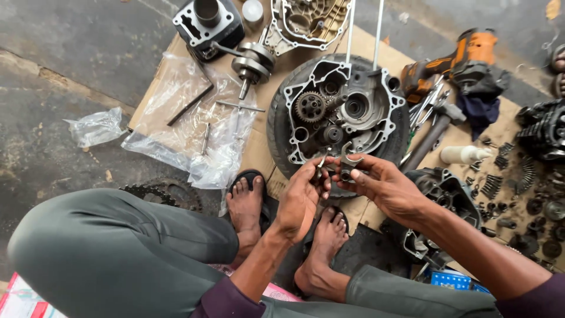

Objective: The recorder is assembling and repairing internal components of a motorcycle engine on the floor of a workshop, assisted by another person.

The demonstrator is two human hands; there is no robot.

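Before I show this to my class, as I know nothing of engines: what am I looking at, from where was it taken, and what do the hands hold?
One camera worn on the person's head looks down at their squatting legs and hands. The left hand and the right hand each pinch a small metal fork-shaped part. Just beyond lies an open engine case with gears, resting on a tyre on cardboard. Around it lie a cylinder, a crankshaft, an orange power tool and many bolts.

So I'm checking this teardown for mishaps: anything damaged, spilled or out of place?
Nothing looks spilled or broken. The left hand and right hand hold small metal parts over the open engine case, which rests on a tyre. One oddity: a sprocket lies off the cardboard, on bare floor.
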